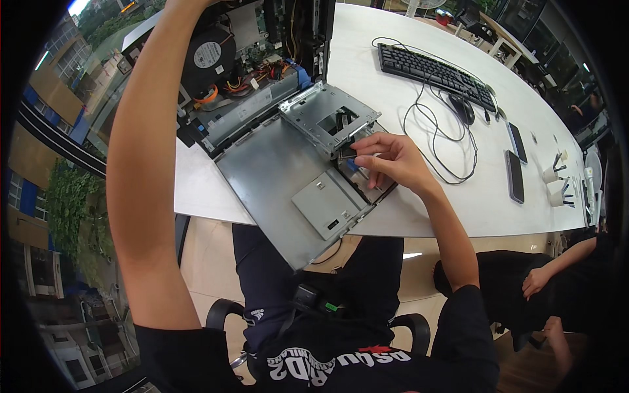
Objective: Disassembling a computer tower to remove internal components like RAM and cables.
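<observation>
Two bare forearms reach over an opened computer case [262,173] on a white bench [488,190]. Your left hand is out of view beyond the upper edge, so its fingers cannot be told. Your right hand [393,160] is at the lower-right end of a silver metal drive cage [308,111], thumb and forefinger drawn close together; whether they pinch anything is unclear. From those fingers the cage lies left and away from you, its long axis running upper left to lower right. Farther right lies a black keyboard [432,75].
</observation>
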Demonstrator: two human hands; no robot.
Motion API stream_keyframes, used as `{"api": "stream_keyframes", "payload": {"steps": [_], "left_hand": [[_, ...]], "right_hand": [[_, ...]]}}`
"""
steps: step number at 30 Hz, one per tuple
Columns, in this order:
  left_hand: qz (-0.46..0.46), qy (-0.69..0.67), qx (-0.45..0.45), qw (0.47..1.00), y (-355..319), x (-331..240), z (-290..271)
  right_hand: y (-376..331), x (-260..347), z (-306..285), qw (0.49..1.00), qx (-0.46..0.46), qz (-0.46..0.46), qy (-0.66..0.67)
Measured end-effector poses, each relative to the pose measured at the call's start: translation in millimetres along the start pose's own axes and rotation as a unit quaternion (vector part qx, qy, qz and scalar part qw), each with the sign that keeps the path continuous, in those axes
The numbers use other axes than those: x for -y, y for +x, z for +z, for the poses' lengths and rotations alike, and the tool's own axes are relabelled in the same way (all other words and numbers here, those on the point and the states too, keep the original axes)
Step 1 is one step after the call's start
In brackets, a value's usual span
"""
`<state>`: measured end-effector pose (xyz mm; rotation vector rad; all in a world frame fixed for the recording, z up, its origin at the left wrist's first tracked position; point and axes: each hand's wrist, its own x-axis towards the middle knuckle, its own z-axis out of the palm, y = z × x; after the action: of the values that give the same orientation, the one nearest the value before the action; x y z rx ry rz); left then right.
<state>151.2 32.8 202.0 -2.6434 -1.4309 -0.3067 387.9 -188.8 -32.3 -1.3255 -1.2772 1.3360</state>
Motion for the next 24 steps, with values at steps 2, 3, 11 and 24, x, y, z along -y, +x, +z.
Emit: {"api": "stream_keyframes", "payload": {"steps": [2,3,11,24], "left_hand": [[-0.004,0.005,-0.004,1.0,7,3,3],[-0.008,0.014,-0.007,1.0,9,2,3],[-0.026,0.018,-0.017,0.999,11,4,7],[0.019,-0.02,-0.004,1.0,-5,-1,-1]], "right_hand": [[-1,-1,4,0.996,-0.029,-0.033,-0.083],[-1,-3,5,0.996,-0.029,-0.033,-0.082],[8,-23,11,0.858,-0.127,-0.382,-0.319],[3,-24,13,0.799,-0.139,-0.408,-0.418]]}}
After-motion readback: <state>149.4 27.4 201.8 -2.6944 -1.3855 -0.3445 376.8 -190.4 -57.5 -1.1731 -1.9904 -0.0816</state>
